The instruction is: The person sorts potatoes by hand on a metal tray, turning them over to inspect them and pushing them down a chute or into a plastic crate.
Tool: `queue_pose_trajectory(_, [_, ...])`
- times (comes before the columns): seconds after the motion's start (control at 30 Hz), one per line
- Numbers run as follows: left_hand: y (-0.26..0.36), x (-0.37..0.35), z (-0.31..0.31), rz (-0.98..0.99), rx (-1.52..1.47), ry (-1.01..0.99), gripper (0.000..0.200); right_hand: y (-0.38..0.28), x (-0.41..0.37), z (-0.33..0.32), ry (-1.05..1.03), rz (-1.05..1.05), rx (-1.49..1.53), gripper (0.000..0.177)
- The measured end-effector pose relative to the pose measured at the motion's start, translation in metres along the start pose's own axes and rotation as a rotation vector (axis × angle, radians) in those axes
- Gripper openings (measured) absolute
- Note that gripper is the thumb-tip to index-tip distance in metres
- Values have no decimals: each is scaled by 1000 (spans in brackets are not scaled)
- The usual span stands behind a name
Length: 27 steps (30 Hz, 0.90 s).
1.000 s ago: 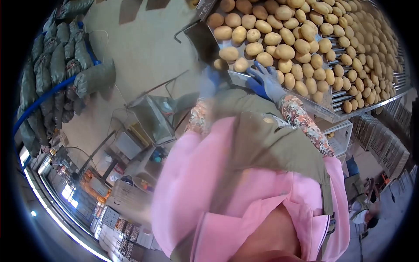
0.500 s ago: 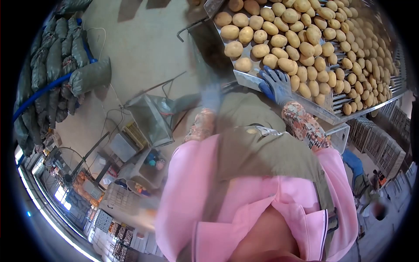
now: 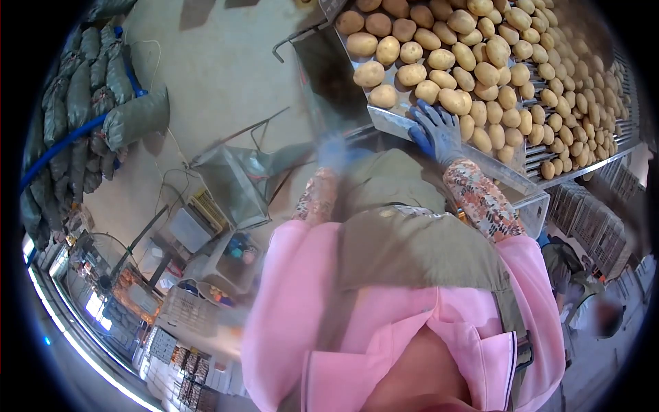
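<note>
My right hand [image 3: 438, 130], in a blue-grey glove, lies on the metal rim [image 3: 395, 125] of a sorting table, its fingers spread and touching the edge beside the nearest potatoes [image 3: 454, 101]. It holds nothing that I can see. My left hand [image 3: 332, 152], also gloved, is smeared by motion near the table's left corner, close to a dark green sheet or bag [image 3: 317, 82] hanging there. Its fingers cannot be made out. Potatoes cover the metal tray and the roller bars [image 3: 532, 154] to its right.
Filled green sacks [image 3: 79, 103] are stacked at the left, with a blue pipe [image 3: 68, 141] across them. A frame with a green bag [image 3: 237, 185] stands left of me. Stacked crates [image 3: 590, 223] are at the right, near another person [image 3: 583, 295].
My right hand stays on the rim, its fingers a little more spread. The left hand is blurred in both frames. The view has shifted slightly, and the person at the right has moved.
</note>
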<state>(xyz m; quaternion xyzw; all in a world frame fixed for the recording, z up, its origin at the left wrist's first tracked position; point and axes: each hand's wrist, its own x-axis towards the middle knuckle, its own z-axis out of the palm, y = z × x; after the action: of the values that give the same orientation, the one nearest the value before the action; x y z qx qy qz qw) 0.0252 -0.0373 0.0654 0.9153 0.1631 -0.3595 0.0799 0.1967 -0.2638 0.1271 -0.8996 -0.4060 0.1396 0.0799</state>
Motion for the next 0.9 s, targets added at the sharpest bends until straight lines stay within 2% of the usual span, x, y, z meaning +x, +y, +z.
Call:
queue_pose_trajectory(0.13, [-1,0,13,-35,-105,42,40,-6,0,-10,-16,10,-22,50])
queue_pose_trajectory(0.2, [-3,0,8,-49,-138,52,41,-5,3,-6,42,19,-11,43])
queue_pose_trajectory(0.27, [-9,-10,-16,21,-206,23,41,-8,9,-11,37,64,146,34])
queue_pose_trajectory(0.3, [-9,-13,-28,82,-273,-10,40,-11,18,-15,133,146,302,27])
queue_pose_trajectory(0.33, [-8,-12,-35,95,-268,0,40,-14,31,-24,147,154,294,27])
queue_pose_trajectory(0.4, [-5,-12,-48,66,-194,-90,41,-21,67,-47,204,131,537,29])
queue_pose_trajectory(0.47, [-6,-13,-61,58,-258,-130,43,-30,109,-71,311,-105,456,30])
queue_pose_trajectory(0.53, [-11,-2,-49,-9,-396,-159,44,-27,149,-56,192,-156,267,31])
queue_pose_trajectory(0.57, [-6,-13,-86,70,-399,-213,47,-30,160,-44,93,-114,73,31])
queue_pose_trajectory(0.6, [-10,-8,-69,87,-386,-215,47,-31,168,-34,-12,-69,-116,31])
queue_pose_trajectory(0.63, [-18,0,-37,164,-488,-5,48,-39,166,-41,-100,-57,-100,29])
queue_pose_trajectory(0.67, [-22,5,-21,239,-591,202,49,-39,174,-29,-93,-14,-182,27])
queue_pose_trajectory(0.7, [-17,1,-33,163,-808,235,46,-44,182,-24,-132,5,-208,26])
queue_pose_trajectory(0.73, [-13,-2,-44,170,-801,232,46,-49,191,-21,-167,19,-235,25])
queue_pose_trajectory(0.77, [-10,-5,-52,179,-821,365,41,-57,197,-21,-271,91,-262,33])
queue_pose_trajectory(0.8, [-10,-8,-58,186,-835,497,37,-59,195,-23,-265,96,-251,33])
queue_pose_trajectory(0.83, [-11,-8,-61,187,-818,493,37,-62,192,-29,-343,92,-208,32])
queue_pose_trajectory(0.9, [-10,3,-76,253,-929,710,31,-63,186,-46,-487,82,-129,32])
